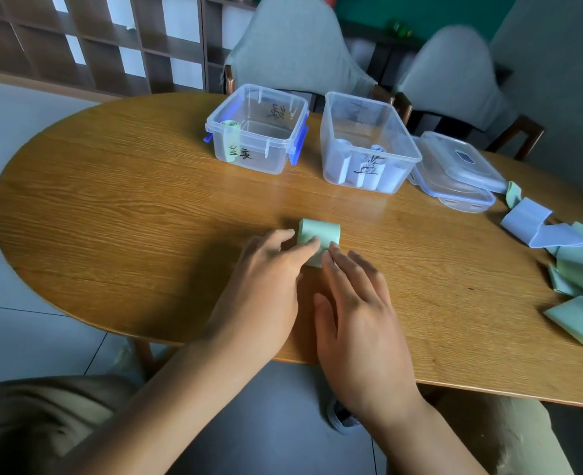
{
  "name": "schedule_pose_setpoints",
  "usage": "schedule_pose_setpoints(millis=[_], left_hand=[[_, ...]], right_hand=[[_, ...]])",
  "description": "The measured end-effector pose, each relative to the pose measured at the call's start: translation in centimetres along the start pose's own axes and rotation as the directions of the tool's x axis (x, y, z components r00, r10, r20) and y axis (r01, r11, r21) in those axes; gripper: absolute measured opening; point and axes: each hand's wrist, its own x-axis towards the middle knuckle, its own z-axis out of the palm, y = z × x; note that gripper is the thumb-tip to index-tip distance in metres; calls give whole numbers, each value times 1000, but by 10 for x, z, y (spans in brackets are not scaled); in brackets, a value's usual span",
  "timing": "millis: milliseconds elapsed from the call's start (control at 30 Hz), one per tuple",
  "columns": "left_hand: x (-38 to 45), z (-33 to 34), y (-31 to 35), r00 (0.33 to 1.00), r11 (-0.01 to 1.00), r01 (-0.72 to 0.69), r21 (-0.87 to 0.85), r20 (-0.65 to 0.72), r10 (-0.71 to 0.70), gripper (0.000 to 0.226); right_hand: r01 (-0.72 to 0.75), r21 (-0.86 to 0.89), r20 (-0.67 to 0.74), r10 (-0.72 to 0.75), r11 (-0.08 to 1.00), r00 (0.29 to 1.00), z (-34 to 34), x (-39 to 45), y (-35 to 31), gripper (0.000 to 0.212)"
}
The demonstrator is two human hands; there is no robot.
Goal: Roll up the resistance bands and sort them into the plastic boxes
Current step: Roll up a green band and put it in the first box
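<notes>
A person is sitting at a wooden counter (146, 207), working with both hands on a green resistance band (319, 236) lying near the counter's middle. The left hand (266, 286) is resting with straight, relaxed fingers (312, 245) pressing on the band's left part, while the right hand (358, 303) is laying its extended fingers on the band's near right edge; neither hand is curling round it. The band's far end is showing a rounded roll. Farther back, a clear box with blue clips (257, 128) is holding one green roll (230, 138) against its left wall, and a second clear box (365, 142) beside it is holding pale blue rolls. Two lids (461, 169) are lying stacked just right of that box. A loose heap of green and blue bands (564, 255) is lying at the counter's right edge.
</notes>
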Motion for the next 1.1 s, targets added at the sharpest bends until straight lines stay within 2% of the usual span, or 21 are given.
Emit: schedule_pose_setpoints(millis=[167, 333, 433, 533, 667, 733, 800, 900, 1100], left_hand=[[6, -3, 10, 988, 957, 153, -245, 1, -157, 48], [11, -4, 17, 956, 849, 282, -446, 58, -287, 45], [9, -5, 23, 935, 799, 344, -493, 99, -341, 52], [5, -4, 28, 924, 770, 372, -519, 123, -363, 55], [-2, 0, 30, 917, 735, 385, -558, 137, -375, 47], [-3, 1, 32, 914, 726, 388, -568, 139, -380, 52], [-5, 0, 34, 913, 721, 390, -572, 142, -382, 58], [-7, -1, 34, 913, 740, 395, -545, 145, -380, 56], [-2, -1, 24, 936, 852, 352, -388, 117, -333, 55]], right_hand=[[-44, 96, 23, 42, 994, 999, 1, 17, 5, 52], [-201, 203, 92, 186, 958, 978, -5, 25, 0, 52], [-214, 270, 91, 196, 939, 976, -8, 29, -4, 51], [-261, 333, 155, 220, 906, 963, -12, 32, -6, 54], [-377, 495, 248, 289, 783, 925, -12, 33, -6, 61], [-417, 566, 281, 309, 711, 909, -12, 33, -5, 64], [-416, 593, 287, 302, 690, 909, -14, 31, -3, 63], [-360, 538, 246, 266, 762, 932, -16, 28, -2, 60], [-209, 246, 212, 157, 946, 964, -17, 29, -3, 62]])
